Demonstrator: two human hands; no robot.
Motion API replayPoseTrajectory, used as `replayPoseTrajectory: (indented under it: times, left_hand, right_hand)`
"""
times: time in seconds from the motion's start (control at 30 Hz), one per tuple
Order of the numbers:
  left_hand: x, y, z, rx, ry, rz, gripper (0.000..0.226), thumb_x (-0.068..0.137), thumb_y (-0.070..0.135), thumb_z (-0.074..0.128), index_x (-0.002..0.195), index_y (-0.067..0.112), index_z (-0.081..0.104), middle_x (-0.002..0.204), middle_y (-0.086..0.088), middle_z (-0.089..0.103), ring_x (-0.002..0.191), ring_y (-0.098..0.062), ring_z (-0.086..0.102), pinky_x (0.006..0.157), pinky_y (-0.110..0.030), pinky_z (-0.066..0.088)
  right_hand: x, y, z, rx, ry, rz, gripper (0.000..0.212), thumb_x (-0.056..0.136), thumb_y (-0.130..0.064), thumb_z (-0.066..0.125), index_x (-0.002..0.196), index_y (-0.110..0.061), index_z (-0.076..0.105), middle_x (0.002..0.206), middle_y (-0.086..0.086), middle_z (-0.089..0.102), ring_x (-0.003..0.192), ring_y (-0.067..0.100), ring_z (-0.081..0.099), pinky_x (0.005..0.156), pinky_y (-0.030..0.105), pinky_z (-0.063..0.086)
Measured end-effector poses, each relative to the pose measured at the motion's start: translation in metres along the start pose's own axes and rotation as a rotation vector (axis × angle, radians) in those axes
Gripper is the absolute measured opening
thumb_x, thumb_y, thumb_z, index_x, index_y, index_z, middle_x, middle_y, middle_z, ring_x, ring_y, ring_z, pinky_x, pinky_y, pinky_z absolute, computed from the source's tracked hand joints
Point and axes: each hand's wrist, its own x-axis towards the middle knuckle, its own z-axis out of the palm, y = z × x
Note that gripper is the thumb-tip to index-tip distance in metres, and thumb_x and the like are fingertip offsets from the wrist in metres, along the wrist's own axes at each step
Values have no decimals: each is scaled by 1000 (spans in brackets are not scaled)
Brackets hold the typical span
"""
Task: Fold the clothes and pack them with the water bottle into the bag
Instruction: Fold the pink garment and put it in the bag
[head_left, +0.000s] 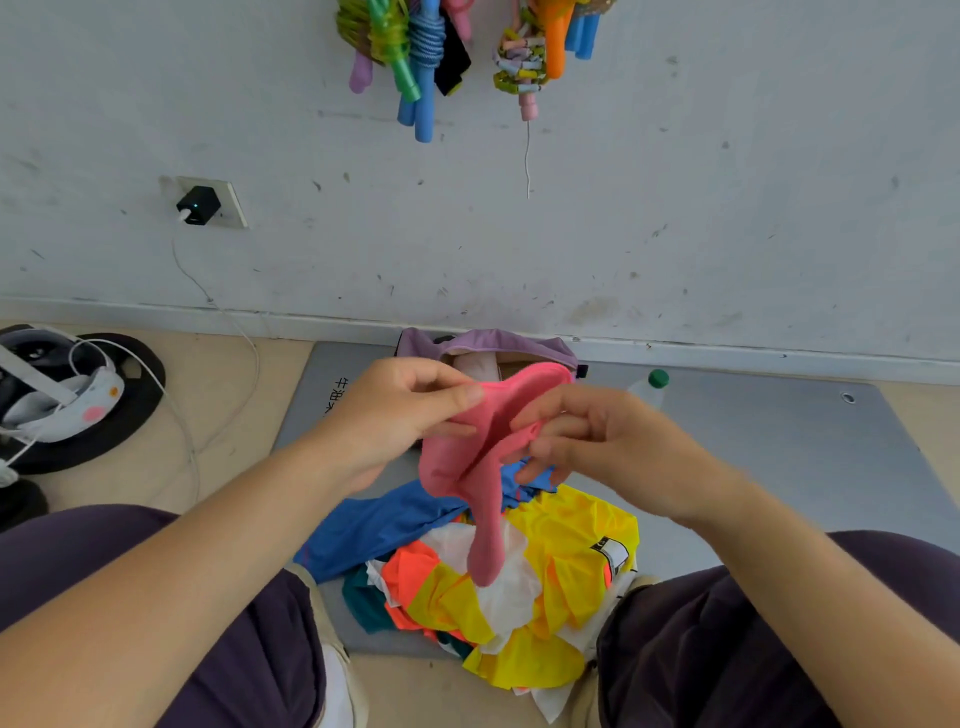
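- A pink piece of clothing (480, 467) is held up in the air by both hands, above the pile. It hangs down long and thin.
- A messy pile of clothes (519, 592) is seen near, in the middle. It is not folded. Yellow, white, orange, teal and blue can be seen in it.
- A purple bag (511, 345) is placed far, by the wall. Its top is open.
- A clear water bottle (649, 389) with a green cap is seen just right of the bag.
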Motion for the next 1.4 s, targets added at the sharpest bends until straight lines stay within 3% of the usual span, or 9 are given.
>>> replayPoseTrajectory:
  times: [0.2, 0.3, 0.47, 0.63, 0.9, 1.03, 1.2, 1.3, 1.4]
  left_hand:
    - [-11, 8, 12, -150, -187, -76, 23, 91, 12, 61, 106, -2, 71, 102, -18, 74, 92, -22, 73, 78, -26, 58]
    - [-12, 12, 14, -215, -239, -101, 28, 88, 18, 60, 104, -2, 73, 102, -19, 74, 91, -20, 72, 76, -24, 57]
    - [-15, 12, 14, -192, -291, -86, 29, 78, 28, 69, 98, 8, 78, 100, -13, 75, 94, -20, 73, 79, -23, 56]
    - [-16, 9, 13, -22, -246, -10, 33, 68, 34, 79, 98, 20, 79, 104, -13, 74, 103, -22, 68, 92, -34, 56]
    - [-17, 15, 0, 88, -234, 140, 19, 69, 31, 76, 87, 26, 80, 94, -2, 76, 91, -11, 69, 85, -22, 55]
    - [-15, 21, -15, 151, -111, 237, 11, 74, 28, 73, 83, 33, 78, 92, 10, 76, 91, -2, 68, 82, -14, 51]
    - [-8, 13, -27, 789, 150, 441, 6, 86, 22, 73, 90, 25, 76, 88, 16, 70, 82, 5, 60, 70, -9, 42]
    - [-7, 9, -28, 850, 147, 443, 7, 87, 23, 72, 93, 23, 76, 90, 14, 70, 84, 1, 60, 71, -20, 45]
    - [-8, 8, -28, 798, 161, 429, 7, 87, 23, 71, 93, 26, 74, 88, 19, 68, 78, 6, 59, 68, -15, 43]
  right_hand:
    - [1, -5, 14, -144, 316, -142, 11, 83, -13, 75, 83, -24, 76, 60, -6, 64, 49, 5, 52, 53, 16, 43]
    - [2, -8, 16, -409, 437, -238, 6, 77, -18, 81, 79, -21, 76, 70, -4, 60, 63, 8, 50, 59, 17, 38]
    - [0, -10, 16, -509, 503, -304, 10, 78, -16, 80, 80, -10, 73, 85, 1, 53, 80, 10, 52, 72, 14, 40]
    - [-1, -11, 18, -585, 551, -408, 17, 80, -22, 78, 76, -7, 70, 89, 6, 56, 85, 25, 57, 73, 38, 48]
    - [-4, -11, -1, -657, 466, -190, 47, 67, -63, 64, 79, -19, 74, 112, -4, 58, 113, 16, 50, 94, 47, 42]
    - [-7, -6, -26, -740, 412, -75, 28, 77, -44, 73, 91, -20, 75, 122, -7, 62, 118, 15, 51, 102, 40, 40]
    - [-12, -6, -27, -628, 385, -123, 7, 81, -20, 77, 83, -26, 75, 89, -12, 72, 89, 4, 63, 80, 7, 42]
    - [-10, -5, -21, -554, 439, -164, 15, 79, -14, 79, 82, -26, 72, 83, -12, 70, 83, 4, 61, 76, 7, 43]
    - [-8, -4, -21, -483, 464, -92, 25, 80, -12, 78, 100, -22, 68, 82, -5, 68, 81, 13, 63, 78, 19, 49]
